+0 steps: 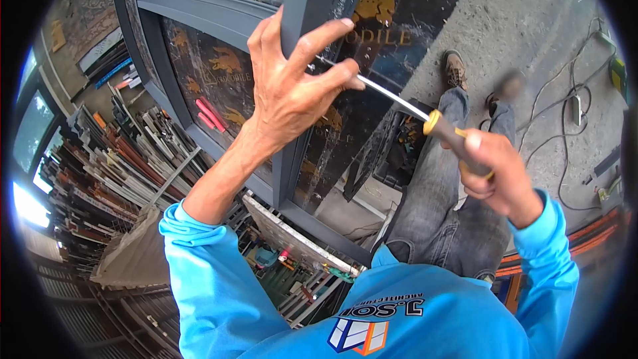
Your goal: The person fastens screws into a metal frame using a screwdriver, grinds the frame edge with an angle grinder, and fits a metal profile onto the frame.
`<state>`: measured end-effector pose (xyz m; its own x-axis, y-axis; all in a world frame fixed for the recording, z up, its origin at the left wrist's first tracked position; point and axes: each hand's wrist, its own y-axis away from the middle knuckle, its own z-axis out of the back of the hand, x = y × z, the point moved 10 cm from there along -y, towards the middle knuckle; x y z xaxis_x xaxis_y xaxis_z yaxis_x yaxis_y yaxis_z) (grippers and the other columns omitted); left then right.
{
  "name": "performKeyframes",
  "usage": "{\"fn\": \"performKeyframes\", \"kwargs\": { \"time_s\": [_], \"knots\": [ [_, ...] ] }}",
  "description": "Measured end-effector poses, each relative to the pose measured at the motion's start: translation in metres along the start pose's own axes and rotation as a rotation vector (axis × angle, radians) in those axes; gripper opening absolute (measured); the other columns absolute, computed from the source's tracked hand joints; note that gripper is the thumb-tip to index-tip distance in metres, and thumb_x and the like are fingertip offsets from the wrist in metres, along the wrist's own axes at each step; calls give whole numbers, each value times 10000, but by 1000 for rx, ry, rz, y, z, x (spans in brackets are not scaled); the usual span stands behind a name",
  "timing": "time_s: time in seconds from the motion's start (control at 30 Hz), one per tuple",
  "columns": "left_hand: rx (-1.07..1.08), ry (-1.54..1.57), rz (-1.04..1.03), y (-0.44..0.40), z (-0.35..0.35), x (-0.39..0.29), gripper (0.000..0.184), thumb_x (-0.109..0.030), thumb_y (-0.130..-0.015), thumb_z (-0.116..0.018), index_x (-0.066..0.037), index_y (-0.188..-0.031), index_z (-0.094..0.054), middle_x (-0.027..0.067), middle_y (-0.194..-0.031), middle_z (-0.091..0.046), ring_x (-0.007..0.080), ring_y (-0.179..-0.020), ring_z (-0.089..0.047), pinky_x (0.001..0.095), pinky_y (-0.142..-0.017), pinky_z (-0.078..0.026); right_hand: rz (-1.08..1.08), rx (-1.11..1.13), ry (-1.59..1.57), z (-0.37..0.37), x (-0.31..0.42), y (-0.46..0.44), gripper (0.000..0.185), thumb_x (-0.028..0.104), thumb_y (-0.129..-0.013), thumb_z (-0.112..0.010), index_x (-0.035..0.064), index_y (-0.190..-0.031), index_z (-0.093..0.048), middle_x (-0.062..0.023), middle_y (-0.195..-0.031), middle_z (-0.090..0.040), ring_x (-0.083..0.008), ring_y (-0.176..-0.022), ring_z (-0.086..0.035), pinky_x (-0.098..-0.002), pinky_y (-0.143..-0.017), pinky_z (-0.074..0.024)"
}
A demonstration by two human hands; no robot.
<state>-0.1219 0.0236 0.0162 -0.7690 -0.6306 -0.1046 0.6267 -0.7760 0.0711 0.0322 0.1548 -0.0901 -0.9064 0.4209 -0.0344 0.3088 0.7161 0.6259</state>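
My right hand [495, 173] is wrapped around the dark and yellow handle of a screwdriver [399, 100]. Its steel shaft slants up and left to a grey metal frame [302, 10]. My left hand [289, 80] lies against that frame, with index finger and thumb spread on either side of the shaft near its tip. The thumb appears to touch the shaft. What the tip meets is too small to make out. Below my left wrist, a pair of pink-red handles [211, 115] lies on the dark printed board [229, 66].
Long metal profiles [126, 166] are piled at the left. Under the frame stands a pale-edged bench [292, 229] near assorted tools. Cables and a power strip [577, 110] lie on the concrete floor [492, 40] at right. A dark tool box [405, 146] sits beside my leg.
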Motion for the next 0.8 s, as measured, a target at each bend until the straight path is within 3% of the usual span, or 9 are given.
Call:
{"fn": "performKeyframes", "kwargs": {
  "time_s": [0.13, 0.23, 0.27, 0.33, 0.47, 0.5, 0.67, 0.73, 0.8],
  "knots": [
    [-28, 33, 13, 2, -2, 3, 169, -362, -685, -751, -242, -777, -675, -54, -1262, -559, 335, -1236, -395, 493, -966, -322, -101, 156, -93, 0, -4, -4, 392, 355, -969, -484, 15, -1140, -575, 27, -549, -433, -54, -408, -332, -218, -392, -281],
    [-25, 10, 7, 3, -1, 0, 169, -366, -693, -748, -243, -782, -674, -44, -1266, -557, 335, -1242, -397, 490, -973, -322, 676, -348, 896, -12, 62, 35, 466, 185, -832, -692, 61, -1256, -543, -77, -790, -573, -154, -697, -559, -304, -587, -438],
    [-34, 3, 9, 2, -1, 2, 169, -364, -694, -748, -243, -784, -673, -42, -1269, -556, 335, -1245, -396, 490, -976, -321, 687, -350, 897, -7, 63, 34, 466, 185, -832, -692, 61, -1256, -543, -77, -790, -573, -154, -697, -559, -304, -587, -438],
    [-42, 22, 7, 3, -3, 2, 172, -361, -691, -751, -241, -786, -672, -43, -1272, -555, 341, -1244, -397, 493, -980, -317, 1166, -442, 1755, -42, 61, 55, 521, 159, -750, -765, 59, -1222, -567, -124, -839, -603, -222, -685, -574, -301, -595, -454],
    [-26, 8, 12, 0, 1, 3, 185, -353, -659, -783, -267, -803, -704, -24, -1294, -549, 302, -1205, -398, 459, -976, -319, 981, -319, 1193, -19, 51, 25, 444, 128, -795, -724, 45, -1209, -587, -66, -652, -546, -177, -536, -514, -303, -516, -421],
    [-6, 8, 6, -1, 2, 2, 192, -357, -651, -787, -266, -799, -705, -24, -1294, -552, 306, -1202, -398, 460, -974, -320, 409, -213, 616, 18, 17, -2, 358, 192, -891, -627, 11, -1194, -568, -27, -595, -491, -100, -443, -425, -283, -420, -358],
    [-12, 21, -8, 2, -2, 2, 193, -360, -639, -787, -265, -782, -698, -49, -1289, -560, 312, -1203, -405, 458, -985, -316, -197, 196, -217, -7, -29, -8, 406, 335, -947, -525, 1, -1177, -532, -14, -593, -492, -71, -411, -357, -242, -390, -319],
    [16, 0, 4, 1, -1, -1, 175, -347, -654, -783, -268, -785, -698, -57, -1283, -561, 297, -1213, -405, 456, -995, -310, 437, -135, 670, -5, 40, 11, 422, 269, -900, -607, 15, -1225, -522, -25, -664, -515, -106, -532, -450, -292, -477, -376],
    [-1, 11, 8, 0, -2, 2, 172, -343, -658, -782, -274, -791, -697, -60, -1289, -554, 287, -1222, -404, 455, -1001, -305, 620, -287, 930, -18, 63, 29, 470, 184, -825, -687, 28, -1240, -530, -66, -807, -575, -151, -694, -534, -290, -593, -419]
  ]
}}
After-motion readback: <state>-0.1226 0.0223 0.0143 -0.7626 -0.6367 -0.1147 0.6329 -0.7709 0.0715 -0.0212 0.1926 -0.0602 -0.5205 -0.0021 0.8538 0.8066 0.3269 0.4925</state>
